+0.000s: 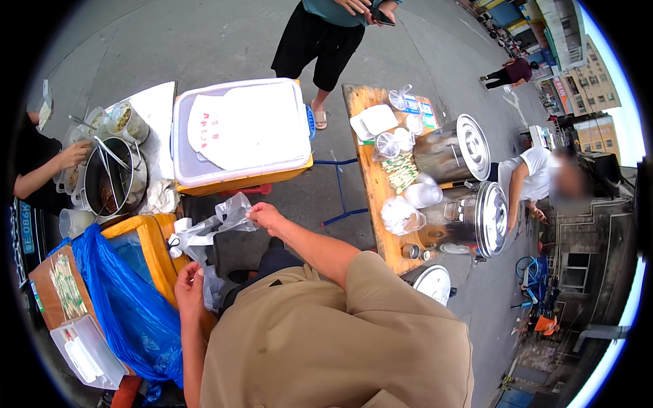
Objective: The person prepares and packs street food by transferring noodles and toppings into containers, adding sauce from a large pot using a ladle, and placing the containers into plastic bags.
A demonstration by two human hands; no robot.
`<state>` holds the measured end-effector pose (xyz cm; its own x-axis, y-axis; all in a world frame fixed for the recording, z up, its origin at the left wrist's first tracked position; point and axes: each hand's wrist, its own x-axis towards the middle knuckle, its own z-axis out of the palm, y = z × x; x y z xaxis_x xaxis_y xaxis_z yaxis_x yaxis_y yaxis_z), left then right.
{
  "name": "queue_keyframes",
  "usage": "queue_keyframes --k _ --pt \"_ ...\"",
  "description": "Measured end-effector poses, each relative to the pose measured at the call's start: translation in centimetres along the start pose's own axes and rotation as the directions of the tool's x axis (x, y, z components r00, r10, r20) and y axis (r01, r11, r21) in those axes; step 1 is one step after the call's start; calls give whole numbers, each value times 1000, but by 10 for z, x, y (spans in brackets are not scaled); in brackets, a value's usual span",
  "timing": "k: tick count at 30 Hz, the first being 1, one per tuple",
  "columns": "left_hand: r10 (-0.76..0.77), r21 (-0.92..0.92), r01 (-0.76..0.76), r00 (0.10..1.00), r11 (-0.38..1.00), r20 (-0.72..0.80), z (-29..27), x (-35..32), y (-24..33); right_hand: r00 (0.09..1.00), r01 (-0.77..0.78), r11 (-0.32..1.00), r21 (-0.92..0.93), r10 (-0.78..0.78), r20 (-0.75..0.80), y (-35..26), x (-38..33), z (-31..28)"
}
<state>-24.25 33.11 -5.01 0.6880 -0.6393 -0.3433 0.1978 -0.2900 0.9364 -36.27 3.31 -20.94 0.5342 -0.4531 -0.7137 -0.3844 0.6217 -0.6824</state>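
Observation:
My right hand (264,215) pinches the edge of a clear plastic bag (236,210), which stretches left toward a bunch of thin bags (196,238) beside the yellow box. Lower down, my left hand (189,284) is closed with its fingers curled together. Whatever it may hold is hidden. More clear bags (212,289) hang just right of that hand. The yellow foam-like box (158,253) stands at my left, with a blue plastic sheet (122,306) draped over its near side.
Ahead stands a lidded clear tub (238,178). A pot with utensils (136,153) is at the left, near another person's hand (73,155). At right, a wooden table (384,234) holds steel pots (435,153), cups and wrapped chopsticks (400,171). A person with a phone (382,16) stands ahead.

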Motion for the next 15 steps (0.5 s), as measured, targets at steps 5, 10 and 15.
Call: queue_keyframes --k 5,10,15 --pt "-244 156 230 967 961 73 67 67 -23 935 270 963 -15 -258 244 -43 -74 -51" --pt "-417 -179 530 798 829 435 144 114 -23 822 554 828 -87 -527 217 -83 -141 -79" --pt "-341 -298 655 664 695 665 221 147 -8 718 570 715 -405 -673 -177 -89 -171 -124"
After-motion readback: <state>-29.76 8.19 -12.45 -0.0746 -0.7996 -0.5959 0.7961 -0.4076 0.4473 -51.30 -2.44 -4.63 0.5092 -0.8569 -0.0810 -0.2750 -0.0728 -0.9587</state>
